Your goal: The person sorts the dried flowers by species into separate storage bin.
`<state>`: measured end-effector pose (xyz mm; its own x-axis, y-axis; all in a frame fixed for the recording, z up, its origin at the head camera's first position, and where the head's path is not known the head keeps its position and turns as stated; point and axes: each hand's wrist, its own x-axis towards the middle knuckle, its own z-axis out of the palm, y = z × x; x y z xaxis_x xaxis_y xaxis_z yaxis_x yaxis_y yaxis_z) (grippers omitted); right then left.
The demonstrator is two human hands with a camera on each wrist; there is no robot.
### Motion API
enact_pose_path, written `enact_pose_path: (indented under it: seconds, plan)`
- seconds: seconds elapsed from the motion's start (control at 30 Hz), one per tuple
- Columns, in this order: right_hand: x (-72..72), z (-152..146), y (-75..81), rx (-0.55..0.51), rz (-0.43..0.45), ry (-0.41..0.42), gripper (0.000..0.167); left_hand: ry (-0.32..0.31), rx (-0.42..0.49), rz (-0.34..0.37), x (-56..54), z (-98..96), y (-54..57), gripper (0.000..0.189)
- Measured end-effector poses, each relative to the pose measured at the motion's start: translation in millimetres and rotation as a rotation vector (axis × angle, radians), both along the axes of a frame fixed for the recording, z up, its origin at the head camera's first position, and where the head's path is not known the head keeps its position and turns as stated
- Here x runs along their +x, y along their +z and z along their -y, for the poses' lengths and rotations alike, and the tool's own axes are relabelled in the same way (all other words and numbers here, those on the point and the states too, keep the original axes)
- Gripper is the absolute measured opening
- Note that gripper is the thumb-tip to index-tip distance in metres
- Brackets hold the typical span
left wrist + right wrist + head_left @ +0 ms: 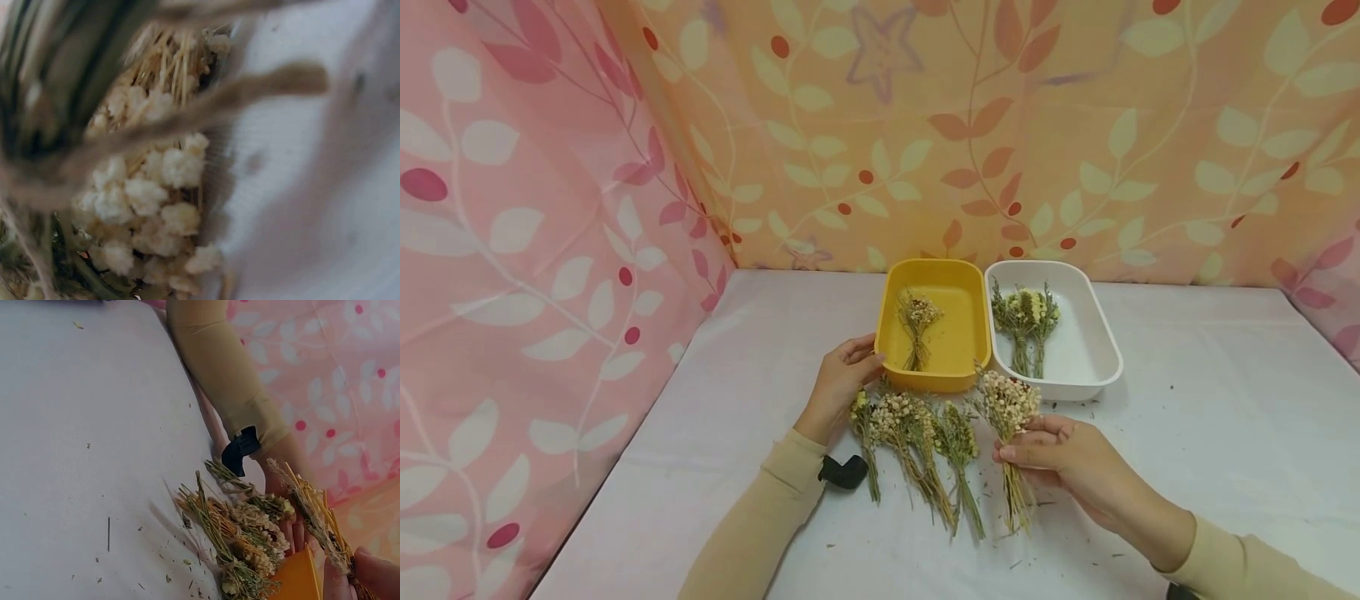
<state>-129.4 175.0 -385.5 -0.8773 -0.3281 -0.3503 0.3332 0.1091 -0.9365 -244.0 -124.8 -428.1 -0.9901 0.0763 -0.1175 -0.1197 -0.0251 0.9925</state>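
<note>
My right hand [1071,462] is pinching stems [1013,492], likely sparing blooms [1009,404]; loose left fingers [859,343] are probably steadying the yellow tray's [966,327] near-left corner.

a twine-tied, cream-flowered bunch [1011,405] is held near the yellow tray [931,382].

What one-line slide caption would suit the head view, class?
The right hand holds a cream-flowered dried bunch while the left hand touches the yellow tray, beside a white tray.
</note>
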Motion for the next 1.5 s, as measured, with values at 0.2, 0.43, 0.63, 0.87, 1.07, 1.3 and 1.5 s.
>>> enact_pose_path:
  seconds: [0.2, 0.43, 0.63, 0.87, 1.07, 1.3, 1.5]
  plan:
    - [-3.4, 4, 6.7, 0.043, -0.025, 0.005, 0.068, 0.002, -0.003, -0.006, 0.1, 0.1, -0.3, 0.048]
    - [-8.0, 5, 9.9, 0.066, -0.038, 0.006, 0.045, -0.001, -0.011, -0.006, -0.5, 0.2, -0.5, 0.048]
    - [-12.3, 6, 11.1, 0.064, -0.037, -0.002, 0.053, -0.005, -0.013, -0.006, -0.9, 0.3, -0.4, 0.047]
    - [-19.1, 7, 15.3, 0.031, -0.052, 0.009, 0.032, -0.006, -0.001, -0.01, -0.6, 0.8, -0.5, 0.048]
    - [-25.5, 8, 17.7, 0.035, -0.072, 0.014, 0.03, -0.004, 0.005, -0.011, 0.4, 0.4, 0.7, 0.047]
    - [-33.9, 10, 20.3, 0.042, -0.078, -0.004, 0.065, 0.003, 0.004, -0.019, -0.1, -0.3, 1.1, 0.047]
    - [-43.7, 12, 23.5, 0.022, -0.081, -0.018, 0.087, -0.002, 0.01, -0.006, 0.0, 0.0, 0.6, 0.049]
